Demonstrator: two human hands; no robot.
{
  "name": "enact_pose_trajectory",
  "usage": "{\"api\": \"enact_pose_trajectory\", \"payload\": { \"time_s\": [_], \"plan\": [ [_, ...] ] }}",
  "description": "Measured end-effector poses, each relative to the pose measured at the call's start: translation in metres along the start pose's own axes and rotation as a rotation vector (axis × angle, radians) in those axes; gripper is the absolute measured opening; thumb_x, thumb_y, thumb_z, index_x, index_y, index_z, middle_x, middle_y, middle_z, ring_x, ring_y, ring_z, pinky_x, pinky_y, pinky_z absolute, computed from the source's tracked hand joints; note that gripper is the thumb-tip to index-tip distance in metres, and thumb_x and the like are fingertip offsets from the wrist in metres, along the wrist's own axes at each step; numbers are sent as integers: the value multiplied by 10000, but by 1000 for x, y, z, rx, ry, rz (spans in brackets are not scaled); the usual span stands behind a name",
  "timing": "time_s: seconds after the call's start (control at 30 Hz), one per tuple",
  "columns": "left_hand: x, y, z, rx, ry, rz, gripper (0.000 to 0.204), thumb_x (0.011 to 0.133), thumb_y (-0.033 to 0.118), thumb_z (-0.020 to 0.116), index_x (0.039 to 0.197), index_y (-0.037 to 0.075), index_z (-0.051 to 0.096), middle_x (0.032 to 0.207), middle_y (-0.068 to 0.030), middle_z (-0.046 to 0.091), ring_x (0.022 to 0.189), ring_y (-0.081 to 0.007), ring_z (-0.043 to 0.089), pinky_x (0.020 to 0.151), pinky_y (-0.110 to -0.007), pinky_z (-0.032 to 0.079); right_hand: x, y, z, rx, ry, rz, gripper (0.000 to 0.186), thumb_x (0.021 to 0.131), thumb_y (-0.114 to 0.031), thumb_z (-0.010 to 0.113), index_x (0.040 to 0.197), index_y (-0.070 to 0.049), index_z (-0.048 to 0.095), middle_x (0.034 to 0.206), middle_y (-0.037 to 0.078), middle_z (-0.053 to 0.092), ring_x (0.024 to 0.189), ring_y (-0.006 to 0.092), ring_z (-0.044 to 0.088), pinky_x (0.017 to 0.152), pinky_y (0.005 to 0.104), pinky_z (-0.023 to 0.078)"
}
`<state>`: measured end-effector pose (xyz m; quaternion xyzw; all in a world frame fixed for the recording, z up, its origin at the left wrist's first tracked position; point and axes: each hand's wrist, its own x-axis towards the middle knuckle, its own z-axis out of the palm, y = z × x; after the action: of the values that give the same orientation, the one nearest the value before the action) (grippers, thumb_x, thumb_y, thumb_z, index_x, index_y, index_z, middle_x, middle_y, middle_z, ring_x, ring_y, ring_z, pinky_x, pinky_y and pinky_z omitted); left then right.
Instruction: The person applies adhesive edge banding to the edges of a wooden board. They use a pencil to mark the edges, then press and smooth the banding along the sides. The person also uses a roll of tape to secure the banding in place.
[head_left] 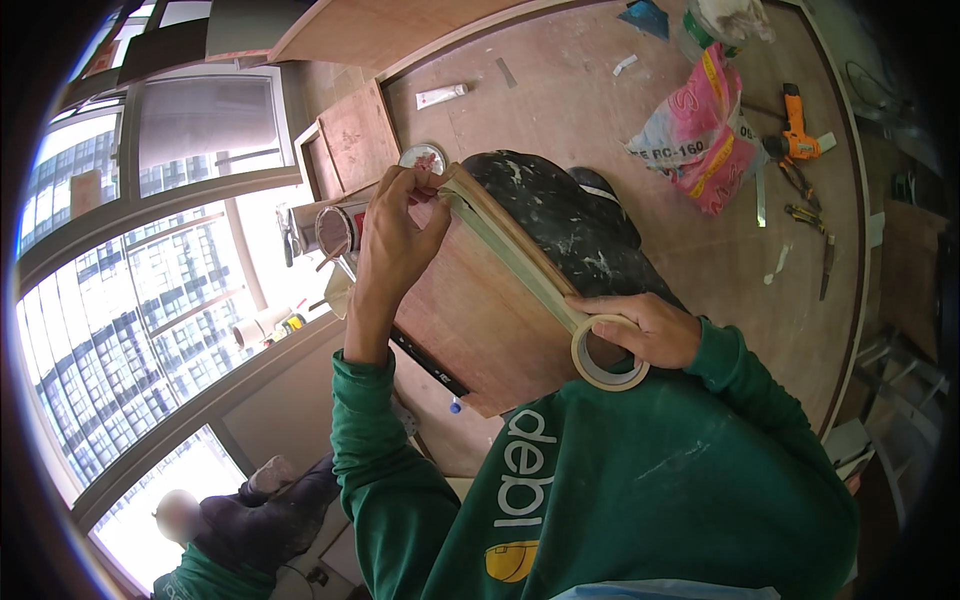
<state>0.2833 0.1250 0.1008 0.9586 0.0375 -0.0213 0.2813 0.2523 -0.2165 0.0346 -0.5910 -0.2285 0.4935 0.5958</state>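
Note:
A strip of pale masking tape (515, 265) runs along the long edge of a wooden board (470, 310) in front of me. At the board's far corner, my left hand (398, 225) is closed, its thumb and fingers pinching the tape's end there. Nearer my body, my right hand (650, 330) grips the roll of masking tape (584, 365), its fingers over the roll's upper right side. The strip joins the roll beside that hand. Beyond the taped edge show my dark, paint-spotted trousers (560, 220).
A pink-and-white bag (700, 140), an orange power tool (796, 125) and pliers (797, 183) lie to the right. A white tube (441, 96) and a small bowl (424, 158) are farther off. Left are a can (336, 230), windows and another person (265, 530) in dark clothing.

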Motion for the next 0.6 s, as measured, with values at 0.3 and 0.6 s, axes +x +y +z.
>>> {"api": "enact_pose_trajectory", "payload": {
  "time_s": [0.3,0.6],
  "plan": [
    [-6,-9,9,-13,61,0,176,973,62,737,1100,-55,699,1031,-169,692,887,-284,711,831,-400,561,-1,0,1,14,-14,23,491,1118,-215,565,1542,31,554,1503,180,666,1318,218,673,1143,350,495],
    [-18,1,20,64,188,57,314,975,50,721,1280,6,662,1248,-166,660,1132,-332,676,955,-423,548,-2,7,2,-10,7,-10,495,1117,-243,558,1536,20,567,1491,205,666,1361,264,656,1152,361,483]
  ]
}}
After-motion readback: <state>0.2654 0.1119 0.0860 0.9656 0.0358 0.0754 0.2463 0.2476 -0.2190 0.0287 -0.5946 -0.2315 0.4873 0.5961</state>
